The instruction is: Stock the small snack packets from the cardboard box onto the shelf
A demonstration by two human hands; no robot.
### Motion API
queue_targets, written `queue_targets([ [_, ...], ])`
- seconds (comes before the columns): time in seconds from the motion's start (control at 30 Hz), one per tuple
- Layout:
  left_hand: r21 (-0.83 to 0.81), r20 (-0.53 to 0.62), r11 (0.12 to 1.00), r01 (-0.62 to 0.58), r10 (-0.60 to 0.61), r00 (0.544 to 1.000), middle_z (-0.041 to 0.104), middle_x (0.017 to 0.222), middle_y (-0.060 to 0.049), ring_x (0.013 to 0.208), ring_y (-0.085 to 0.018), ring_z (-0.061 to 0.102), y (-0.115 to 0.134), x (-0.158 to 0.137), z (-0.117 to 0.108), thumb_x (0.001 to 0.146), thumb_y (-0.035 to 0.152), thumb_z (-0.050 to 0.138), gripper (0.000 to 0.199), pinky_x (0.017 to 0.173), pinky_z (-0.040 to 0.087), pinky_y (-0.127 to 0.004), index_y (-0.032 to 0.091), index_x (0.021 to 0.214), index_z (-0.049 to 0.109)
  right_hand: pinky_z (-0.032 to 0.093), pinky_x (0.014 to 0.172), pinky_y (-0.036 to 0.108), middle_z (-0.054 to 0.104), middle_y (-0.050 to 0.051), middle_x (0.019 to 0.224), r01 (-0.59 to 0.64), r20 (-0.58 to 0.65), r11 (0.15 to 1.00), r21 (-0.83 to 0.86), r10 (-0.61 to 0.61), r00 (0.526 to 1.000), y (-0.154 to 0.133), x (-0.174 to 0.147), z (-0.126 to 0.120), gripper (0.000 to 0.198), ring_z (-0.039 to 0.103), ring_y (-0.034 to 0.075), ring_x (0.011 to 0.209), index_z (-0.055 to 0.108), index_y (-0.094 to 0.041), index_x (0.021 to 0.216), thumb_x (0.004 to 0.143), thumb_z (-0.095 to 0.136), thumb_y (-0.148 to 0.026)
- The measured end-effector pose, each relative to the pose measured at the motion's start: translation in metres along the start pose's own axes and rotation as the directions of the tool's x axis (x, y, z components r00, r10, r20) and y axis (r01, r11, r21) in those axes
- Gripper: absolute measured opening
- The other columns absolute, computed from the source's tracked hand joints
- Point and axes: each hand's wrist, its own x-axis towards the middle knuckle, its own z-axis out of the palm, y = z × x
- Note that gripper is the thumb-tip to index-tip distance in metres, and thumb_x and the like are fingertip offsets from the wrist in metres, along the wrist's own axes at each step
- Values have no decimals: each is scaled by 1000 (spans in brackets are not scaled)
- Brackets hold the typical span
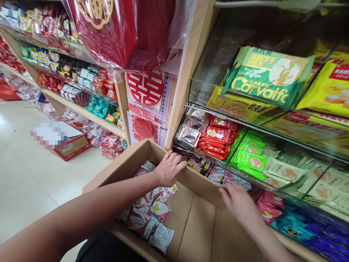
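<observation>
A large open cardboard box (pixel 201 214) sits tilted before me, against the lower shelves. Small snack packets (pixel 160 209) with pink, white and silver wrapping lie at its left end; bare cardboard shows beside them. My left hand (pixel 170 169) reaches across the box, its fingers bent over the far rim. Farther right along that rim is my right hand (pixel 237 200), smeared by motion, with its fingers close to the edge. Whether it grips the cardboard is hard to make out. Just beyond the rim, pink and white packets (pixel 218 175) lie in a shelf bin.
Clear-fronted bins hold red packets (pixel 216 136), green wafer packets (pixel 251 154) and a green biscuit bag (pixel 269 74). A red plastic-wrapped package (pixel 122 32) hangs overhead. At left, a red carton (pixel 68 149) lies on the tiled floor (pixel 27 174) near bagged goods.
</observation>
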Motion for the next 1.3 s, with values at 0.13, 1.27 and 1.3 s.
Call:
queue_targets([
  [0.13,-3,-2,1000,11,-11,1000,41,118,-13,108,-30,34,1,0,0,60,30,60,66,101,11,-49,16,121,40,41,79,35,51,13,102,129,99,988,86,-138,985,-87,-10,24,23,51,23,92,58,-16,84,86,35,-22],
  [1.27,-902,246,268,339,-325,913,42,54,5,50,-8,40,56,-9,-14,81,48,41,37,45,32,-19,15,65,48,41,51,22,56,-1,65,-231,223,-59,971,566,794,-136,-11,26,40,52,13,58,49,-17,78,68,59,-55],
  [1.3,-917,263,202,345,-345,901,39,54,5,48,-7,37,57,-9,-11,80,50,41,39,44,31,-18,16,63,44,40,48,22,56,-1,63,-250,274,-124,960,586,762,-141,-9,27,42,52,13,55,48,-17,76,69,57,-58],
])
